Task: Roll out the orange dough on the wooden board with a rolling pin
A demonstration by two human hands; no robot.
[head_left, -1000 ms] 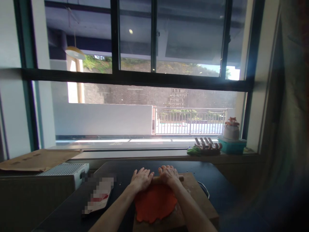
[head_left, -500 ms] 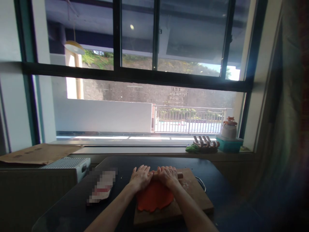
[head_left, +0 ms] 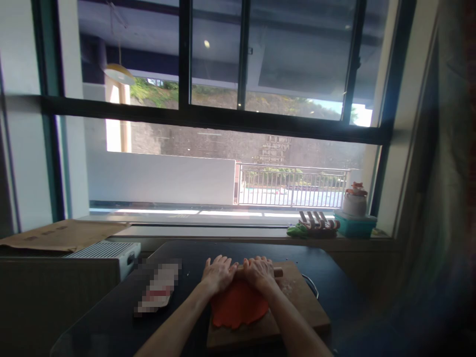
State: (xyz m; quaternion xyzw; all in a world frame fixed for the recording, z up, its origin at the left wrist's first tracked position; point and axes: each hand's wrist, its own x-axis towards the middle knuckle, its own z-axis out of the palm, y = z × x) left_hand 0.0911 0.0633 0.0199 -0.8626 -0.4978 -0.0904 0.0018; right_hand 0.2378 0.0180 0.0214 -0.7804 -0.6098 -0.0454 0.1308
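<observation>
A wooden rolling pin (head_left: 278, 272) lies crosswise over the far part of a flat orange sheet of dough (head_left: 240, 308). My left hand (head_left: 219, 272) is closed over the pin's left part, fingers pointing away from me. Over its right part rests my right hand (head_left: 259, 271), also closed round it, with the pin's right end sticking out beyond. Both hands hide most of the pin. Beneath the dough is a wooden board (head_left: 303, 310), dusted with flour to the right. The dough's near edge is wavy.
The board lies on a dark table (head_left: 111, 317) with a metal handle (head_left: 311, 286) beside it. A blurred-out flat object (head_left: 158, 290) sits left. Brown paper (head_left: 63, 233) covers a heater (head_left: 128, 258). The windowsill holds a rack (head_left: 318, 224), a teal box (head_left: 355, 224) and a jar (head_left: 354, 202).
The view has shifted very slightly. Both hands stay on the rolling pin in almost the same place, and the dough looks much the same.
</observation>
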